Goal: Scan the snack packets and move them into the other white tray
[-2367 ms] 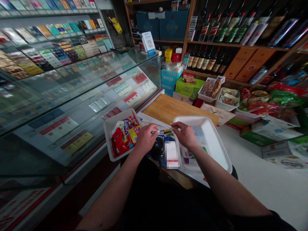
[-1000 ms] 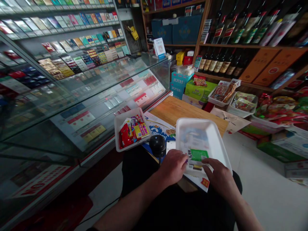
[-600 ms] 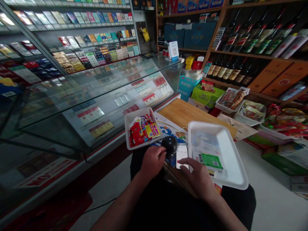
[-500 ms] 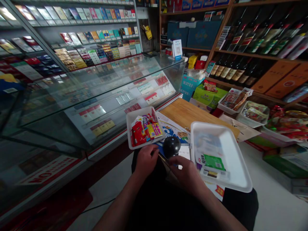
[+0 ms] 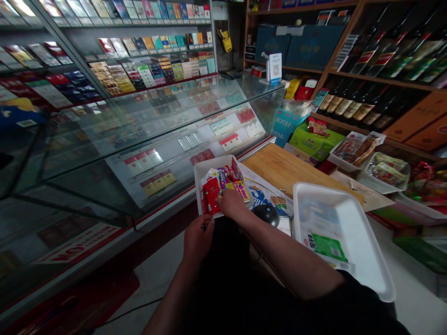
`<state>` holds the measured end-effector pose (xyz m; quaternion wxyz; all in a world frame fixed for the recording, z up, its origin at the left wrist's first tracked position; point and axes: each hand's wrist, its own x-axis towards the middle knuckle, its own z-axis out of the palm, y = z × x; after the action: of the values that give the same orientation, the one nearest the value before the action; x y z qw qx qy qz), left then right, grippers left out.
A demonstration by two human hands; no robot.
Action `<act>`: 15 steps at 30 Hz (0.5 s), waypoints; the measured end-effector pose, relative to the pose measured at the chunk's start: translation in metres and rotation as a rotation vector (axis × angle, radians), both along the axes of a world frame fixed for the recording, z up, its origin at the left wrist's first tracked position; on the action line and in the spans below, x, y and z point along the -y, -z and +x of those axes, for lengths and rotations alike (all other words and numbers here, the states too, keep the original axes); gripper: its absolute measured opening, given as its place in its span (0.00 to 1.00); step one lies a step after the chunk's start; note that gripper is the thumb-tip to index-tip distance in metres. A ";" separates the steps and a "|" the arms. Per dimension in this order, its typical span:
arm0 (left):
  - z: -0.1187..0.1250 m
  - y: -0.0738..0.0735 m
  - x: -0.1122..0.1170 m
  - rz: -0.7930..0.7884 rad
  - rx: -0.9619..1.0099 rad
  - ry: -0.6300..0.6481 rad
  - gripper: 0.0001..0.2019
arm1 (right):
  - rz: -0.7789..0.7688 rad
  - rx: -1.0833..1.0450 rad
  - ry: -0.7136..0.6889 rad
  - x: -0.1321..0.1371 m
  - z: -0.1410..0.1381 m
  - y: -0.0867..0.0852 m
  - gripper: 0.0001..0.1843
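My right hand [image 5: 233,204] reaches across into the small white bin [image 5: 198,186], its fingers drawn together among the packets. Its fingertips touch down beside a red packet [image 5: 210,191] and a yellow packet [image 5: 240,190]; what they pinch, if anything, is hidden. At the bin's near left corner, my left hand [image 5: 198,238] has its thumb and curled fingers closed on the rim. A glossy black dome-shaped object [image 5: 266,215] lies beyond my right forearm. On the right, a larger white tray [image 5: 366,237] contains a green packet [image 5: 328,246] and a clear wrapper.
A wooden tabletop [image 5: 275,164] lies behind the bin and tray, with a printed blue and white sheet [image 5: 256,195] on it. A glass display counter [image 5: 157,125] runs along the left. Snack tubs [image 5: 384,174] and bottle shelves [image 5: 349,102] stand at the right.
My right hand has left the black dome and moved left into the small bin. My left hand has shifted left to the bin's near corner. The view has turned slightly left.
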<state>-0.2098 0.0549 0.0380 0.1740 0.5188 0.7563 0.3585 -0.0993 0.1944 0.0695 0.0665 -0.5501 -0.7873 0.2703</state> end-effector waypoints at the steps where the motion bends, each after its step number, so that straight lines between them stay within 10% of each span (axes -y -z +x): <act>1: -0.001 0.000 0.000 0.002 0.011 0.002 0.10 | -0.007 0.028 0.006 -0.005 -0.005 0.003 0.19; 15: -0.018 0.000 -0.019 -0.016 0.200 -0.106 0.13 | 0.088 0.110 -0.094 -0.021 -0.007 0.000 0.15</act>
<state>-0.2278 0.0735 0.0379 0.2335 0.4385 0.7644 0.4110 -0.1063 0.2158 0.0695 0.0344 -0.5232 -0.8258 0.2077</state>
